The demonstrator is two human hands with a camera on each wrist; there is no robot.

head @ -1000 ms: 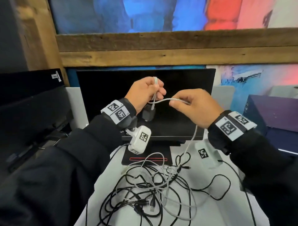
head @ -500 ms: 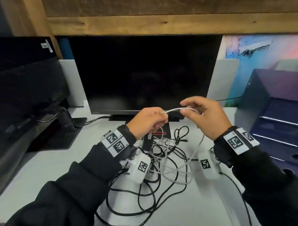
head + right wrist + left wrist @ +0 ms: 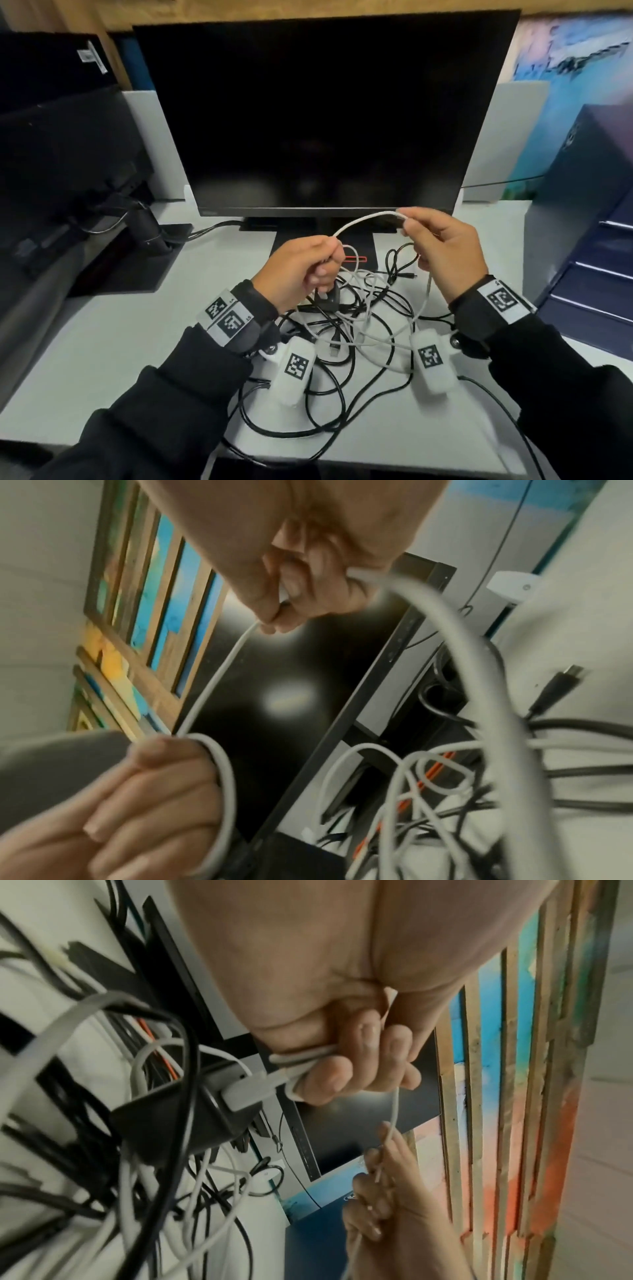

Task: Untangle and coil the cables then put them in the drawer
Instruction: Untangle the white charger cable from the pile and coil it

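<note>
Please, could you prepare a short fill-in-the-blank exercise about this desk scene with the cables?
1. Both hands hold a thin cable of ____ colour.
2. The left hand and right hand stretch the thin cable in front of a wide, dark ____.
3. The tangled pile of black and white cables lies on a white ____.

Missing words: white; monitor; desk

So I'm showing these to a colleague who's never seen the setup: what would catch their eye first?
Probably the hands, raised in front of the dark monitor: the left hand grips loops of a white cable, and the right hand pinches the same cable farther along. Next, the tangle of black and white cables on the white desk under both wrists.
</note>
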